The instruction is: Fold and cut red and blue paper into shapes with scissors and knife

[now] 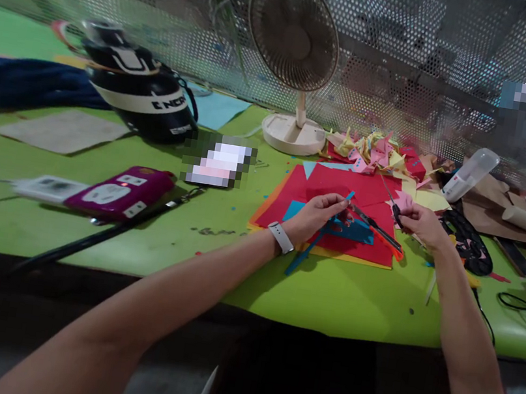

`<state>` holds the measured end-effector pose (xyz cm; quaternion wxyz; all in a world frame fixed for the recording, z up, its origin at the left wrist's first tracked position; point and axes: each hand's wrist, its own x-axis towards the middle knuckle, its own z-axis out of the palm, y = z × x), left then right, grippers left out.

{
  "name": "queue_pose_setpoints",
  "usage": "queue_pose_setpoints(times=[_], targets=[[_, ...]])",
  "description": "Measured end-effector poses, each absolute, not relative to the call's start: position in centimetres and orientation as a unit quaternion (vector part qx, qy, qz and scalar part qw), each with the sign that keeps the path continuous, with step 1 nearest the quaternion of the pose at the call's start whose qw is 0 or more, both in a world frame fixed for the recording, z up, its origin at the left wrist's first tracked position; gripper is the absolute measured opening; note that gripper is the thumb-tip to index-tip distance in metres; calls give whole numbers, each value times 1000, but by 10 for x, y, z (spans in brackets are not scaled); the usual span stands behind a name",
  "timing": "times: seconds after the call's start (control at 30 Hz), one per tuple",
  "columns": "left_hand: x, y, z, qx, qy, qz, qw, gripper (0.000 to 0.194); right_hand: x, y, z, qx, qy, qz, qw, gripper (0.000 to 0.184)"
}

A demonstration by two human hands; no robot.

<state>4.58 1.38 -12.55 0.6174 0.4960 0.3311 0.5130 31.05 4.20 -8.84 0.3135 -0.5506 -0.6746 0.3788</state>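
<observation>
One left hand (315, 215), one right hand (423, 225) and one white wristband (281, 238) show. There is one fan (293, 40), one black jug (143, 100), one translucent bottle (472, 174) and one pale tube (524, 219); folded papers (380, 155) lie too jumbled to count

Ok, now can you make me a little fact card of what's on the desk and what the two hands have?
Left grip: pinching a blue paper strip
Right grip: holding a small dark-handled tool, kind unclear
Between them: black-and-orange tool
Underneath: blue sheet on red paper
Left wrist: pale watch
Behind: fan; folded paper pile, pink and yellow
Far left: black jug; purple power strip
Desk: green
</observation>
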Motion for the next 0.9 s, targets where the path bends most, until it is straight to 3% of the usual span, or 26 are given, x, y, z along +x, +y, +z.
queue_pose_setpoints(times=[0.13,0.5,0.9], targets=[[47,10,-122,518,344,518,587,43,294,32,-84,-525,-656,440,316,40],[45,7,-119,512,356,535,570,42,269,10,-81,-482,-692,502,194,43],[43,7,-117,470,337,540,612,29,267,7,-80,-468,-683,520,211,39]])
